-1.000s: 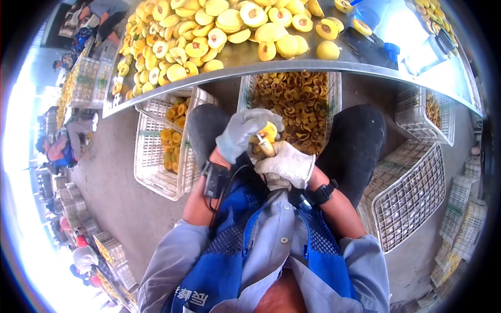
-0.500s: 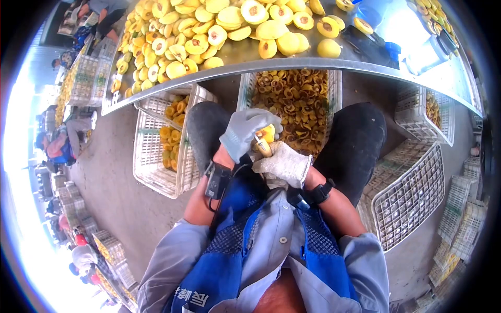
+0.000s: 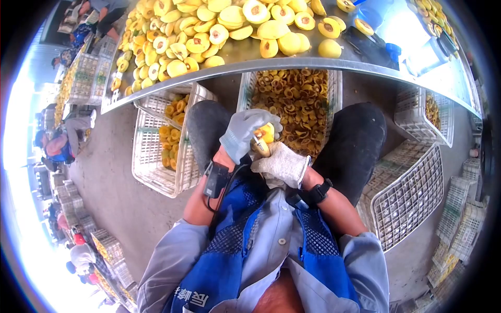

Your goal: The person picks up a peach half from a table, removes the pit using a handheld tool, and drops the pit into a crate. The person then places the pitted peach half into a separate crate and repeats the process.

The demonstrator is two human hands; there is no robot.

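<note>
My left hand [image 3: 245,130], in a grey-white glove, is closed around a yellow peach half [image 3: 267,131] with reddish flesh at its centre. My right hand [image 3: 283,164], in a white knitted glove, grips a small wooden-handled pitting tool [image 3: 262,147]. The metal end of that tool meets the fruit; its exact tip is hidden. Both hands are close together above my lap, just short of a white crate [image 3: 335,99] full of brownish-yellow fruit scraps. Beyond them, a heap of yellow peach halves [image 3: 198,43] lies on the metal table [image 3: 292,63].
To the left stands a white crate [image 3: 156,175] holding peach halves. An overturned-looking white crate [image 3: 407,203] is at the right, near another crate with scraps [image 3: 433,112]. A blue container [image 3: 369,18] sits on the table. Other people work at far left.
The fruit and tool have turned slightly between my hands, and my right hand has shifted a little to the left. Both hands keep their hold.
</note>
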